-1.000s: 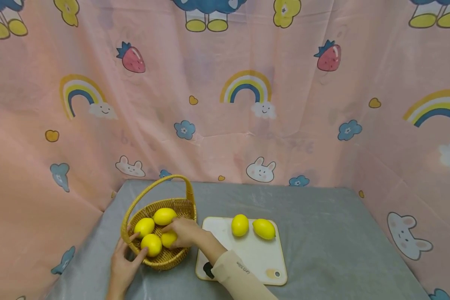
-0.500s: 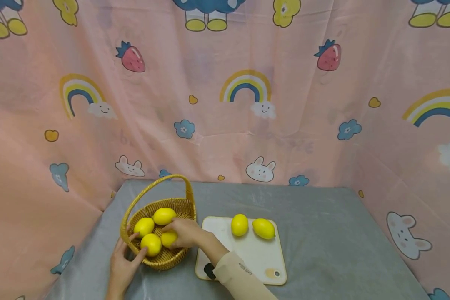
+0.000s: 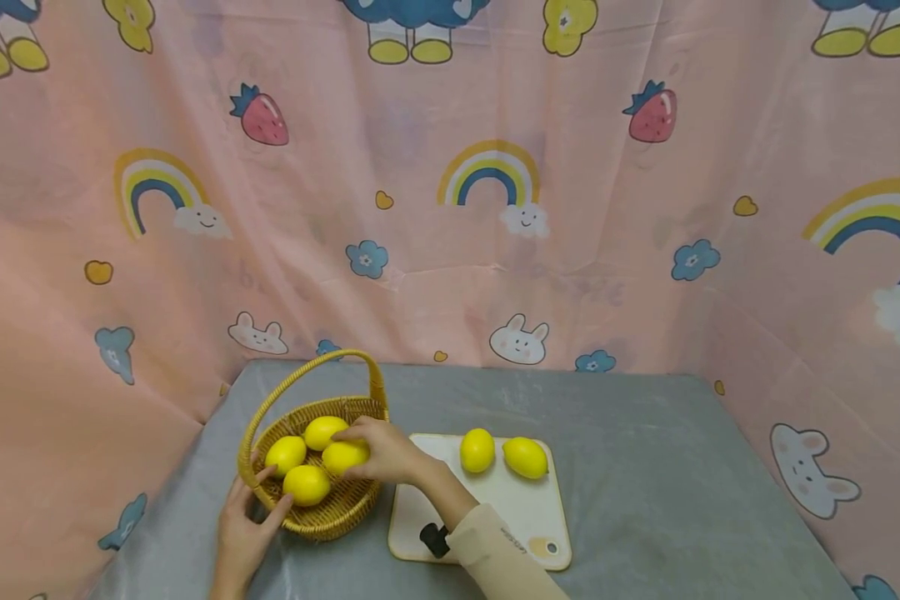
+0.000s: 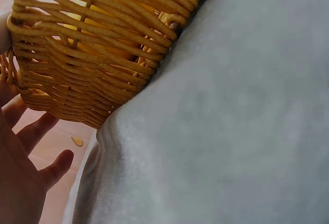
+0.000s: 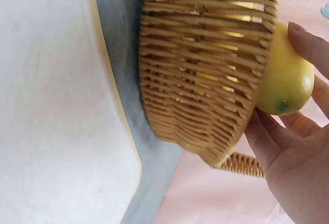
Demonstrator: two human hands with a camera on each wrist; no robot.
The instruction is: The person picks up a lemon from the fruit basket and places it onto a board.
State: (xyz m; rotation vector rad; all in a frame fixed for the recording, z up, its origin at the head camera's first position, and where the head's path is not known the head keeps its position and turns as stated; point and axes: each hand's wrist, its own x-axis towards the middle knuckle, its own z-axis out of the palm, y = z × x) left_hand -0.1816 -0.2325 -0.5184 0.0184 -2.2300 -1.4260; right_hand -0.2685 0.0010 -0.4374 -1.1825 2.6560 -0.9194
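A yellow lemon (image 3: 345,458) is pinched between the thumb and fingers of my right hand (image 3: 390,450), over the right side of the wicker basket (image 3: 322,527). In the right wrist view that lemon (image 5: 290,77) shows at the basket's rim, its green-tinged end exposed. My left hand (image 3: 246,523) holds the basket's near left side, thumb and index finger at the rim. The left wrist view has its fingers (image 4: 38,131) spread by the woven wall. Inside the basket lie three more lemons: one at the back (image 3: 322,432), one left (image 3: 285,456), one in front (image 3: 307,486).
Right of the basket lies a white cutting board (image 3: 495,521) carrying two lemons (image 3: 477,451) at its far edge. A black object (image 3: 434,540) shows by my right sleeve over the board. The tall basket handle (image 3: 300,383) arches above. A patterned pink curtain (image 3: 435,308) surrounds the grey table (image 3: 645,483).
My right hand has risen slightly and shifted right and away with its lemon. The front lemon has rolled a little in the basket. My left hand stays at the rim.
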